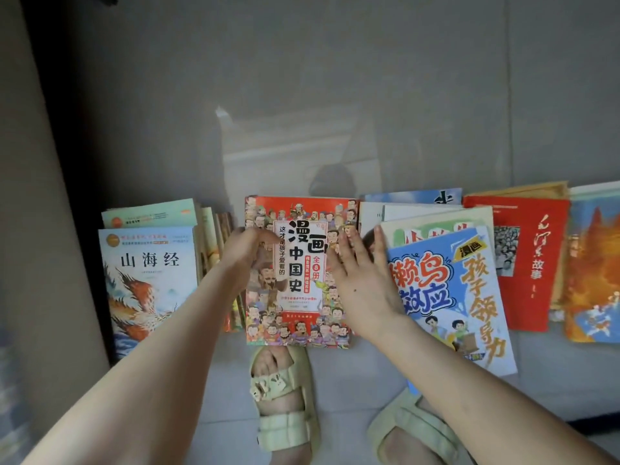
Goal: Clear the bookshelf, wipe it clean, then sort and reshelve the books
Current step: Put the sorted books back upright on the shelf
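A red comic-history book (pixel 298 297) with a crowd of cartoon faces lies on the grey tiled floor, straight ahead. My left hand (pixel 246 253) grips its left edge with the thumb curled over the cover. My right hand (pixel 360 273) lies flat with straight fingers against its right edge, partly over the blue comic book (pixel 459 297) beside it. A light blue book with a dragon (pixel 151 283) tops a stack on the left.
More books lie in a row to the right: a red book (pixel 526 263) and an orange-covered one (pixel 593 273). A grey wall or panel (pixel 37 196) runs down the left. My feet in pale green sandals (pixel 285 397) stand just below the books.
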Motion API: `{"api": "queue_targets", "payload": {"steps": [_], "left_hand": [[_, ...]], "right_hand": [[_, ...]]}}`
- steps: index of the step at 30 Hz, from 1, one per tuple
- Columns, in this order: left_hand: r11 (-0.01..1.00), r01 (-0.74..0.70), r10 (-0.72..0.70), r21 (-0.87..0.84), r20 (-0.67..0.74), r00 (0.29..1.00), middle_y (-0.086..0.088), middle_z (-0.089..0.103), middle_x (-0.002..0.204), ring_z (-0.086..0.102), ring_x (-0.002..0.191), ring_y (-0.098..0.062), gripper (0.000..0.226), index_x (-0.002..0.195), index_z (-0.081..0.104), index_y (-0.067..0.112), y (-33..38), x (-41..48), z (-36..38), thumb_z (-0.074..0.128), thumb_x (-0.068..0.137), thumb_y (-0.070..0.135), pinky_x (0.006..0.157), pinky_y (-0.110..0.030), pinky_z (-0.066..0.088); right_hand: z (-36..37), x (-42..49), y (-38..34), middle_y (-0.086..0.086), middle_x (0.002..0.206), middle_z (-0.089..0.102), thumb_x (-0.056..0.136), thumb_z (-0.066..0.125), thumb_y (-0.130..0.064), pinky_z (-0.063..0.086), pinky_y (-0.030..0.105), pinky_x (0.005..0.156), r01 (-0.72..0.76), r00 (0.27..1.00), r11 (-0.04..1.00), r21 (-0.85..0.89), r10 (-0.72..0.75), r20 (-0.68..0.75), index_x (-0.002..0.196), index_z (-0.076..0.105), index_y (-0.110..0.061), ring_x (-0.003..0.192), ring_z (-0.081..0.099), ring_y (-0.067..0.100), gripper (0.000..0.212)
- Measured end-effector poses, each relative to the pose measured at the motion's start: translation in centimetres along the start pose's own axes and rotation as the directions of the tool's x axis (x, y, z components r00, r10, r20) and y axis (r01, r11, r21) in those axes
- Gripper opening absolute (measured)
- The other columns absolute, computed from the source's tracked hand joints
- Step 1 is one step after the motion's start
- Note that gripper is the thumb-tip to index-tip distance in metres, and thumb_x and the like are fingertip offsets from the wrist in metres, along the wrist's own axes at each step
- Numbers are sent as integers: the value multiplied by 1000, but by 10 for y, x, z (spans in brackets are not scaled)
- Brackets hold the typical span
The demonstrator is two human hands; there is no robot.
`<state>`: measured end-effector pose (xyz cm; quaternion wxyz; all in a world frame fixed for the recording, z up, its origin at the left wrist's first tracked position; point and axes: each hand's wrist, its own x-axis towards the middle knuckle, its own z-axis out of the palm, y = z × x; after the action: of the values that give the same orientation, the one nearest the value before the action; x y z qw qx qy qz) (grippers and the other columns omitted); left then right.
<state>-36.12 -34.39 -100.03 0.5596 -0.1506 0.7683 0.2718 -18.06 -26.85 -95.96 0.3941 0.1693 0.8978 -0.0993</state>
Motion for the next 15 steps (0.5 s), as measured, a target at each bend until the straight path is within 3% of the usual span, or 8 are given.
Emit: {"api": "queue_targets", "payload": {"steps": [3, 6, 9, 11, 12, 15], "left_hand": [[1000, -6, 6, -5, 31, 999, -8, 60, 120, 58, 103, -23, 73, 128, 44, 9, -2, -7, -3, 74, 62, 12, 70, -32, 46], [996, -89, 89, 15, -10, 996, -6, 61, 113, 59, 100, -24, 75, 128, 36, 13, -9, -23, -2, 80, 68, 9, 79, -35, 47], [925, -262, 282, 274, -36, 959, 2, 68, 102, 68, 89, -21, 74, 117, 43, 22, -10, -51, 4, 87, 60, 40, 75, -39, 55], [809, -269, 382, 522, -121, 916, 7, 68, 93, 68, 83, -21, 69, 107, 45, 25, -7, -78, 16, 80, 58, 59, 77, -40, 56], [771, -238, 418, 591, -187, 889, 5, 66, 90, 67, 82, -24, 65, 103, 44, 22, -5, -95, 23, 79, 62, 58, 77, -38, 55], [803, -166, 431, 572, -367, 824, -3, 57, 84, 64, 85, -34, 56, 94, 37, 14, 3, -151, 35, 79, 68, 41, 69, -33, 44]], "right_hand": [[-2, -4, 4, 24, 157, -12, 98, 30, -28, -16, 66, 108, 16, 1000, 1000, -9, -16, 10, 151, -8, -5, 146, -13, 39, 70], [-8, -12, 12, 21, 159, -10, 98, 30, -25, -16, 66, 109, 30, 998, 999, 23, -31, 55, 153, -4, -7, 147, -12, 34, 67], [-21, -25, 12, 15, 161, -2, 96, 41, -29, -16, 67, 109, -18, 998, 991, 135, 10, 66, 154, 8, -13, 148, -5, 30, 69], [-38, -43, 8, 13, 161, 9, 92, 48, -27, -12, 66, 110, -72, 997, 968, 239, 62, 47, 152, 15, -17, 149, 2, 30, 69], [-47, -55, 6, 13, 160, 13, 92, 48, -25, -11, 65, 111, -97, 995, 954, 283, 88, 45, 152, 18, -18, 149, 4, 29, 67], [-69, -97, 7, 8, 156, 27, 94, 46, -24, -14, 60, 113, -146, 988, 897, 417, 152, 18, 146, 32, -18, 147, 14, 24, 54]]}}
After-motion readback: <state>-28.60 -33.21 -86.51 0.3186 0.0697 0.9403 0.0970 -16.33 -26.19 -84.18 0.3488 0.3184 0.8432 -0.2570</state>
